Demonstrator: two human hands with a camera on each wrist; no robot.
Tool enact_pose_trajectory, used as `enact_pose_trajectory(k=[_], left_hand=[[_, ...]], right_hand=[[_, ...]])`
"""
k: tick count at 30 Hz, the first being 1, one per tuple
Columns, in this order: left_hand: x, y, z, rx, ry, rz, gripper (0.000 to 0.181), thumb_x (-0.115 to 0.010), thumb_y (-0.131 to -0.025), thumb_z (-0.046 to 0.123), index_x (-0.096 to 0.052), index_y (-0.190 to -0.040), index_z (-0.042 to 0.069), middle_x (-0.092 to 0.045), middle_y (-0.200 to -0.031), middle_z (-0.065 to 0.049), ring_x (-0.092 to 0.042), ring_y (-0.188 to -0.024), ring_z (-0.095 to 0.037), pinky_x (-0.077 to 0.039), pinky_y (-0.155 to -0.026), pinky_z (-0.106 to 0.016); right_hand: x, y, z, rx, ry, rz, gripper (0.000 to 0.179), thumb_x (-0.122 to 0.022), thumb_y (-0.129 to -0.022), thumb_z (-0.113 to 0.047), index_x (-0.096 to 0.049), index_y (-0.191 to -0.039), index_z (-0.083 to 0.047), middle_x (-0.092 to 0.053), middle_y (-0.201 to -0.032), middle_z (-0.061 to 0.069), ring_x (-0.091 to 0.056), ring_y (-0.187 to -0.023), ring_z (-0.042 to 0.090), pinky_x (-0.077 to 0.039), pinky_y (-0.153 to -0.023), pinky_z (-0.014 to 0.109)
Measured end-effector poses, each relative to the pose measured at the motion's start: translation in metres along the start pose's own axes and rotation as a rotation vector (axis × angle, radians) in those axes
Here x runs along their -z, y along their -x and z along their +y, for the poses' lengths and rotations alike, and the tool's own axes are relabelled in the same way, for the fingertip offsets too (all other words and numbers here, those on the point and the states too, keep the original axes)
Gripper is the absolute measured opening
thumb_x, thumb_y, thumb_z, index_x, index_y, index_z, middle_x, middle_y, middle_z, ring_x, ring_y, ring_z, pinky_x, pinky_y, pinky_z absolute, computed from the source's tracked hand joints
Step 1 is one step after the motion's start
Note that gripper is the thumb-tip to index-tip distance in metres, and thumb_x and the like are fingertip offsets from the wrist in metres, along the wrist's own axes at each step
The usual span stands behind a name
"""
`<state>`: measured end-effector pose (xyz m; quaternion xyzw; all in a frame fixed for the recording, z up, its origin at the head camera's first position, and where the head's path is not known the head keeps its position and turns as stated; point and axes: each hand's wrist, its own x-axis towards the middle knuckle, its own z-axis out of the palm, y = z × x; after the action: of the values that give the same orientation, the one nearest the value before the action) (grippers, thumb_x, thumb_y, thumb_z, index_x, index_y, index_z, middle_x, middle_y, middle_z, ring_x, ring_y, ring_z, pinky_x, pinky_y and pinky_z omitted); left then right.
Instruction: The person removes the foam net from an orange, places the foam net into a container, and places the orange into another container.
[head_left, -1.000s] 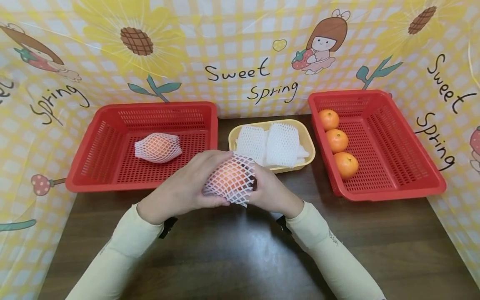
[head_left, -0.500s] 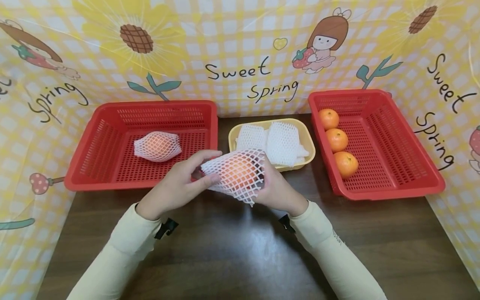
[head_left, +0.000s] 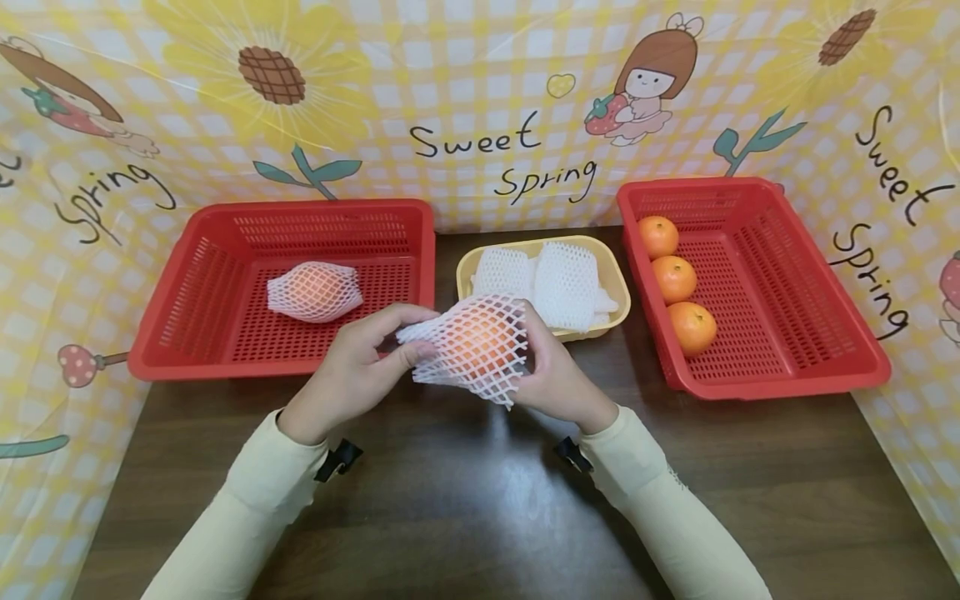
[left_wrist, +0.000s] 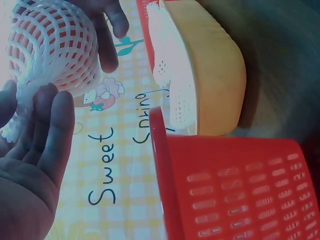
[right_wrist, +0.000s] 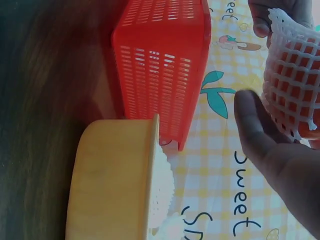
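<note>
With left hand [head_left: 352,362], pinching the gathered end of a net [head_left: 454,350] between thumb and fingers. With right hand [head_left: 557,382], holding from the opposite side, round the orange [head_left: 482,337] inside. Noted: orange and net between both hands, raised above the table [head_left: 450,508]; flared edge beside the right hand, apparently loose. Judged a risk: loss of the orange through that edge, from slackening on the right during a pull on the left. Also possible: torn net, from hard tugging at the pinched end. Just beyond the hands, found a tray [head_left: 588,333] of spare nets [head_left: 567,287]. Beyond the left hand, a red basket [head_left: 330,233] containing one netted orange [head_left: 315,292]; well past the right, a second basket [head_left: 757,333] with three oranges [head_left: 674,278]. Farthest, a printed cloth [head_left: 465,67].
</note>
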<state>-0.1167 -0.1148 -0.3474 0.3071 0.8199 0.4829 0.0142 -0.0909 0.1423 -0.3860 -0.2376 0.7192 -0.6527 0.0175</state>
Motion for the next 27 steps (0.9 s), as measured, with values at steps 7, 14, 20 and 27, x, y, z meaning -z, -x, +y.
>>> enact_pose_trajectory(k=[7,14,20,27], left_hand=[[0.0012,0.0021,-0.0002,0.051,0.018,0.0,0.03,-0.075,-0.092,0.011,-0.068,-0.121,0.014,-0.067,-0.11,0.005,-0.06,-0.093,-0.015,-0.052,-0.078,-0.028],[0.0042,0.003,-0.0011,0.113,0.022,-0.007,0.027,-0.073,-0.094,0.014,-0.068,-0.12,0.014,-0.068,-0.11,0.003,-0.06,-0.094,-0.016,-0.052,-0.079,-0.029],[0.0069,0.0036,-0.002,0.148,0.032,0.004,0.025,-0.073,-0.095,0.015,-0.068,-0.119,0.013,-0.068,-0.11,0.001,-0.06,-0.094,-0.017,-0.054,-0.078,-0.032],[0.009,0.0034,-0.0036,0.172,0.04,-0.001,0.026,-0.072,-0.095,0.016,-0.067,-0.12,0.013,-0.067,-0.112,-0.001,-0.061,-0.094,-0.018,-0.056,-0.077,-0.034]], right_hand=[[-0.0007,0.0011,0.0049,0.028,-0.07,0.043,0.075,-0.076,-0.076,-0.001,-0.039,-0.141,0.0,-0.05,-0.135,0.015,-0.05,-0.12,0.024,-0.042,-0.102,0.037],[0.0005,0.0025,0.0087,0.065,-0.25,0.082,0.079,-0.078,-0.08,-0.009,-0.033,-0.143,0.005,-0.051,-0.135,0.016,-0.051,-0.118,0.026,-0.045,-0.099,0.033],[0.0035,0.0023,0.0082,0.057,-0.341,0.101,0.081,-0.078,-0.084,-0.011,-0.032,-0.15,0.0,-0.044,-0.141,0.016,-0.047,-0.121,0.03,-0.047,-0.098,0.032],[0.0084,0.0027,0.0066,0.056,-0.313,0.125,0.085,-0.08,-0.086,-0.023,-0.034,-0.155,-0.005,-0.042,-0.145,0.017,-0.045,-0.123,0.032,-0.047,-0.099,0.032]])
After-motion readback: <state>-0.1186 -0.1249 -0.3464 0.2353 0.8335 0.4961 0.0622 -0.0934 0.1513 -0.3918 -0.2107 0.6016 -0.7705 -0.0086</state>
